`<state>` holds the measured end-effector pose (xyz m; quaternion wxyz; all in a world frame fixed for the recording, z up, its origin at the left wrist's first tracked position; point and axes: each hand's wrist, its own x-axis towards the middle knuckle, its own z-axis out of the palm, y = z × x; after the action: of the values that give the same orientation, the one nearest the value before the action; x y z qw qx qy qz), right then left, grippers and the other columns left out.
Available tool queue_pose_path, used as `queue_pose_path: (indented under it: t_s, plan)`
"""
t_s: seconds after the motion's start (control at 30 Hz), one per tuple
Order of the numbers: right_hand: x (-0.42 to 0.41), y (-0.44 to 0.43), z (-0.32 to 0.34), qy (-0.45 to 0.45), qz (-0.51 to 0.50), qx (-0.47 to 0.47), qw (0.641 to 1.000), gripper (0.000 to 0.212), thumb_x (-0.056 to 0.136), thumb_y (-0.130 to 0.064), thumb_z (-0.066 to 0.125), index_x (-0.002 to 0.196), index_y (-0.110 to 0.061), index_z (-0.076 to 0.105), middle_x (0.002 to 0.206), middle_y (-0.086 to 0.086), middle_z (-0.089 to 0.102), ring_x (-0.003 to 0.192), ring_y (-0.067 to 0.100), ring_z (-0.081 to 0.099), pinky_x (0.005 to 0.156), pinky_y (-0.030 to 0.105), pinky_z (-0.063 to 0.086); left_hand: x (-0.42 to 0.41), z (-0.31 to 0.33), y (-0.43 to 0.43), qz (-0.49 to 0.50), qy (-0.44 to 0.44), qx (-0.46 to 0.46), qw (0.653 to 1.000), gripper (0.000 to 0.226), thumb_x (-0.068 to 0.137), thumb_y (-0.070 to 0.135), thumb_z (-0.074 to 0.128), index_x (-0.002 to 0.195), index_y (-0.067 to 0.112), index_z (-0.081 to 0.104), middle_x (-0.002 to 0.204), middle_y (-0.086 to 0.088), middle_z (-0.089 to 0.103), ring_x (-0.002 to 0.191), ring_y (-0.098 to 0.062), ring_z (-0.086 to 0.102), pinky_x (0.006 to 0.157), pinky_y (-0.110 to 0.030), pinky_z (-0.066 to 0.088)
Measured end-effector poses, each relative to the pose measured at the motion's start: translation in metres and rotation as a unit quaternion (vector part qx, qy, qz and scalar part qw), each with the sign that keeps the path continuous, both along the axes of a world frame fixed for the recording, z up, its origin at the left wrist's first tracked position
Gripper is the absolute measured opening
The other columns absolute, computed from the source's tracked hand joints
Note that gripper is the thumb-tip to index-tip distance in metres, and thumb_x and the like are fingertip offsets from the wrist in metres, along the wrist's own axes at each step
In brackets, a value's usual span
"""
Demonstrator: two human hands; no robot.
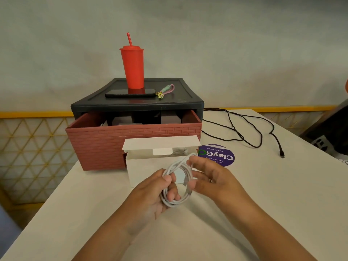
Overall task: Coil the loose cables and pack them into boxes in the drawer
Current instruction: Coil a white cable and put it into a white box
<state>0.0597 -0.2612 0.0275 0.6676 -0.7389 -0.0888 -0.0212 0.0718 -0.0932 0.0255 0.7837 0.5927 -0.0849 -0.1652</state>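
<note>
White table (263,194) against a plain wall serves as the work surface

1. The white cable (177,185) is wound into a loop and held just above the table, near centre. The left hand (154,193) grips the loop's left side, thumb on top and fingers through the coil, which keeps the turns from springing apart. The right hand (212,178) pinches the right side between thumb and forefinger, probably to tuck in the free end.
2. The white box (146,170) stands just beyond the hands with its flap raised, ready to receive the coil.
3. The red drawer (105,146) behind it is pulled out of the black cabinet (180,95); dark boxes show inside.
4. A black cable (244,129) lies loose on the table, far right, not yet coiled.
5. A red tumbler (132,66), a phone (130,93) and a keychain (166,90) sit on the cabinet top, clear of the work
</note>
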Motion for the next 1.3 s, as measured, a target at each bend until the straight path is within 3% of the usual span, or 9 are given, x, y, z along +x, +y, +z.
queue_pose_path:
  t_s: [0.1, 0.3, 0.43, 0.53, 0.67, 0.87, 1.03, 1.17, 1.3]
  plan:
    - [0.001, 0.008, -0.004, 0.019, 0.007, 0.112, 0.994, 0.056, 0.059, -0.009, 0.068, 0.115, -0.012, 0.06, 0.112, 0.008, 0.066, 0.095, 0.018, 0.066, 0.076, 0.023, 0.053, 0.005, -0.003, -0.003, 0.044, -0.035, 0.032, 0.998, 0.038, 0.097, 0.014, 0.031, 0.068, 0.015, 0.055, 0.049, -0.001, 0.045, 0.062, -0.018, 0.046, 0.064, -0.024, 0.047]
    - [0.004, 0.014, -0.011, 0.044, 0.02, 0.201, 0.979, 0.033, 0.06, -0.007, 0.07, 0.092, -0.006, 0.063, 0.077, 0.009, 0.067, 0.067, 0.018, 0.061, 0.066, 0.025, 0.052, -0.01, -0.004, -0.003, 0.056, -0.178, 0.14, 0.972, 0.046, 0.088, 0.056, 0.036, 0.069, 0.015, 0.045, 0.06, 0.008, 0.045, 0.069, -0.01, 0.048, 0.087, -0.043, 0.043]
    - [0.005, 0.02, -0.018, 0.048, 0.001, 0.119, 0.992, 0.034, 0.061, -0.017, 0.073, 0.09, -0.007, 0.057, 0.073, 0.016, 0.065, 0.069, 0.027, 0.057, 0.071, 0.04, 0.044, -0.013, -0.004, -0.009, 0.063, -0.22, 0.165, 0.959, 0.032, 0.082, 0.049, 0.036, 0.067, 0.023, 0.048, 0.062, 0.013, 0.048, 0.067, -0.005, 0.046, 0.072, -0.024, 0.041]
    - [0.005, 0.02, -0.017, 0.035, -0.025, 0.033, 0.999, 0.031, 0.066, -0.017, 0.07, 0.092, -0.009, 0.055, 0.073, 0.004, 0.067, 0.068, 0.018, 0.059, 0.069, 0.035, 0.046, -0.011, -0.003, -0.008, 0.098, -0.237, 0.16, 0.953, 0.035, 0.088, 0.05, 0.042, 0.071, 0.021, 0.052, 0.061, 0.019, 0.052, 0.059, 0.005, 0.044, 0.059, -0.008, 0.034]
    - [0.001, 0.018, -0.014, -0.042, -0.115, -0.211, 0.97, 0.022, 0.083, -0.019, 0.063, 0.083, -0.029, 0.044, 0.08, -0.008, 0.063, 0.068, 0.006, 0.059, 0.062, 0.018, 0.044, -0.007, -0.008, -0.008, 0.103, -0.267, 0.196, 0.938, 0.035, 0.089, 0.05, 0.041, 0.073, 0.021, 0.054, 0.063, 0.019, 0.052, 0.061, 0.005, 0.044, 0.059, -0.008, 0.034]
    - [-0.005, 0.013, -0.004, -0.077, -0.157, -0.358, 0.917, 0.048, 0.087, -0.04, 0.056, 0.052, -0.015, 0.035, 0.051, 0.0, 0.038, 0.05, 0.014, 0.035, 0.049, 0.024, 0.027, 0.001, -0.01, -0.003, 0.131, -0.241, 0.205, 0.939, 0.029, 0.085, 0.043, 0.044, 0.074, 0.02, 0.058, 0.062, 0.014, 0.055, 0.064, -0.001, 0.047, 0.06, -0.011, 0.035]
    - [-0.001, 0.005, 0.002, -0.049, -0.046, -0.181, 0.981, 0.042, 0.082, -0.032, 0.066, 0.056, -0.003, 0.051, 0.066, 0.016, 0.052, 0.057, 0.011, 0.046, 0.058, 0.023, 0.037, 0.011, -0.004, 0.012, 0.119, -0.145, 0.096, 0.978, 0.024, 0.081, 0.039, 0.06, 0.061, 0.028, 0.064, 0.062, 0.01, 0.057, 0.066, -0.006, 0.051, 0.076, -0.028, 0.041]
    - [-0.002, 0.006, 0.0, -0.029, -0.077, -0.099, 0.992, 0.033, 0.07, -0.043, 0.063, 0.058, -0.012, 0.061, 0.06, 0.002, 0.06, 0.062, 0.012, 0.057, 0.06, 0.023, 0.046, 0.007, 0.001, 0.014, 0.058, -0.082, 0.01, 0.995, 0.02, 0.072, 0.034, 0.051, 0.065, 0.02, 0.065, 0.073, 0.007, 0.062, 0.069, -0.004, 0.056, 0.07, -0.021, 0.047]
    - [-0.002, 0.003, 0.006, -0.019, -0.1, 0.077, 0.992, 0.017, 0.074, -0.025, 0.071, 0.062, -0.014, 0.068, 0.062, -0.004, 0.064, 0.062, 0.008, 0.061, 0.052, 0.017, 0.047, 0.002, 0.003, 0.008, 0.044, -0.077, -0.009, 0.996, 0.023, 0.074, 0.031, 0.051, 0.075, 0.011, 0.062, 0.076, 0.005, 0.065, 0.071, -0.002, 0.061, 0.069, -0.017, 0.052]
